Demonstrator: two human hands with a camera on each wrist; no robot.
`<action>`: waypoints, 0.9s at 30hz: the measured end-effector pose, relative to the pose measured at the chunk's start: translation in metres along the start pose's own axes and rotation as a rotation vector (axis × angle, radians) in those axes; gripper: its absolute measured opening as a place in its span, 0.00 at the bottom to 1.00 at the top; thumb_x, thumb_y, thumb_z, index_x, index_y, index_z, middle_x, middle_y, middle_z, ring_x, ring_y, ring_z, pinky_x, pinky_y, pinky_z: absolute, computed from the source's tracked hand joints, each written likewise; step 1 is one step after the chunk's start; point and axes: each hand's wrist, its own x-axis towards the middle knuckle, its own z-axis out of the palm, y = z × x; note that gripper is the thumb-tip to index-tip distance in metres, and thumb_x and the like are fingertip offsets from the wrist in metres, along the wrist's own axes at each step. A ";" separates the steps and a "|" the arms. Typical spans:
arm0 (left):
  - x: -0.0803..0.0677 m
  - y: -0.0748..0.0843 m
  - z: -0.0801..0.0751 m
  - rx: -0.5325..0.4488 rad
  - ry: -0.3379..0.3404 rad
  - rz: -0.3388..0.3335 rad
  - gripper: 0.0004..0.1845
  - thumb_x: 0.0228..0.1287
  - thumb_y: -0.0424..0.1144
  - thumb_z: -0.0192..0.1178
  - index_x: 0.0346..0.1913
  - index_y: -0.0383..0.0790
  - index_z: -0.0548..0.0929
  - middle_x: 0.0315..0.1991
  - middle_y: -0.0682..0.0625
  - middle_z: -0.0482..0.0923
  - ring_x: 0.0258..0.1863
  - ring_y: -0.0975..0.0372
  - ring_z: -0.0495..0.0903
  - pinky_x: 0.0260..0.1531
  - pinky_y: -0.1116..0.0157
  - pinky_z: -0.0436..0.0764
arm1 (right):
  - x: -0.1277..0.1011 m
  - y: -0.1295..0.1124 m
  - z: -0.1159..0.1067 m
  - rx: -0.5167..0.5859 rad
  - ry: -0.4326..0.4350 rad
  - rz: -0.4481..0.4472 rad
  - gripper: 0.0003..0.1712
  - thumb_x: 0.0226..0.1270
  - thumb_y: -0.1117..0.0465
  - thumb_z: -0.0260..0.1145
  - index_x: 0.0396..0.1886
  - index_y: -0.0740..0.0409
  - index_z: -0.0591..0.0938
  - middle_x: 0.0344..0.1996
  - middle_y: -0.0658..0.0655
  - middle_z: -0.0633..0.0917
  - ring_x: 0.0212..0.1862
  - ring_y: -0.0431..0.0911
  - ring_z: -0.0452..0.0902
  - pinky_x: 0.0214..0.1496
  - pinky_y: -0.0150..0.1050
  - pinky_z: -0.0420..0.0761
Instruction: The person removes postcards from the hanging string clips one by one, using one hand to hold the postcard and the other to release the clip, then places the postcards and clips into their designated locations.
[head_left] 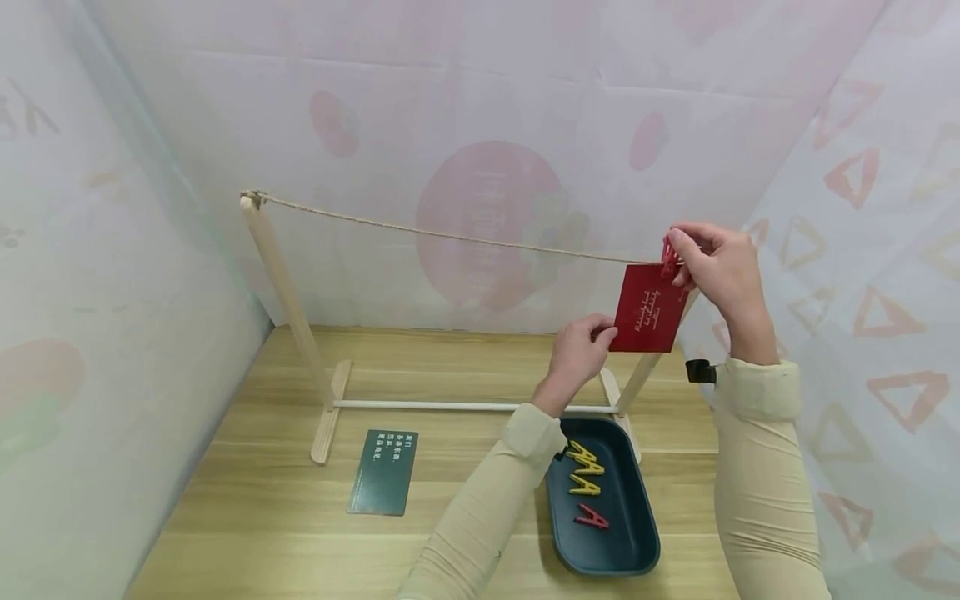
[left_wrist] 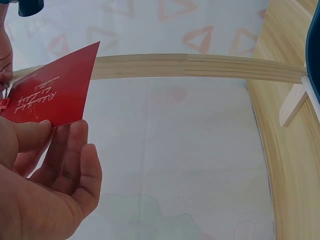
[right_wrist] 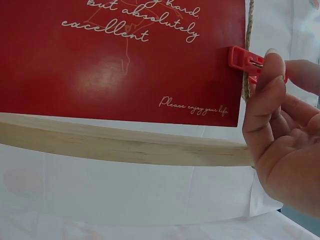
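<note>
A red card [head_left: 647, 310] with white script hangs at the right end of a twine line [head_left: 450, 237]. My left hand [head_left: 582, 357] pinches the card's lower left corner between thumb and fingers, as the left wrist view also shows. At the card's top edge, my right hand [head_left: 722, 265] pinches a red clothespin [right_wrist: 243, 60] between thumb and fingertips. In the right wrist view the clothespin's jaws lie over the card's edge and the twine [right_wrist: 248, 30].
The twine runs from a wooden post [head_left: 288, 304] at the left to one behind the card. A white rod [head_left: 427, 406] joins the stand's feet. A dark green card [head_left: 382, 472] lies on the table. The dark blue tray [head_left: 643, 500] holds yellow clothespins [head_left: 585, 485] and a red one.
</note>
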 end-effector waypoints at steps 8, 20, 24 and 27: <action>0.000 -0.002 0.000 -0.018 -0.014 -0.034 0.11 0.72 0.43 0.56 0.50 0.47 0.85 0.41 0.53 0.86 0.32 0.68 0.76 0.32 0.73 0.75 | -0.001 0.000 -0.003 -0.009 -0.061 0.005 0.21 0.68 0.53 0.65 0.53 0.63 0.81 0.24 0.41 0.84 0.17 0.44 0.78 0.22 0.31 0.79; 0.001 -0.001 -0.002 -0.012 -0.018 -0.041 0.11 0.72 0.44 0.56 0.51 0.47 0.85 0.41 0.53 0.86 0.31 0.67 0.75 0.31 0.73 0.75 | -0.001 -0.003 -0.001 -0.036 -0.068 -0.054 0.16 0.68 0.57 0.66 0.48 0.64 0.82 0.23 0.45 0.83 0.18 0.43 0.78 0.20 0.32 0.79; 0.001 -0.001 -0.001 -0.005 -0.015 -0.049 0.12 0.72 0.44 0.57 0.51 0.48 0.85 0.41 0.53 0.86 0.31 0.68 0.75 0.31 0.74 0.75 | -0.004 -0.013 -0.001 -0.021 -0.075 -0.090 0.12 0.68 0.62 0.65 0.45 0.68 0.82 0.22 0.49 0.83 0.19 0.44 0.78 0.20 0.31 0.78; 0.002 -0.001 -0.001 -0.010 -0.014 -0.050 0.12 0.72 0.44 0.57 0.51 0.48 0.85 0.41 0.53 0.86 0.31 0.68 0.76 0.31 0.74 0.75 | -0.008 -0.025 -0.002 0.005 -0.072 -0.120 0.11 0.68 0.66 0.64 0.42 0.73 0.81 0.21 0.51 0.83 0.18 0.43 0.77 0.20 0.31 0.78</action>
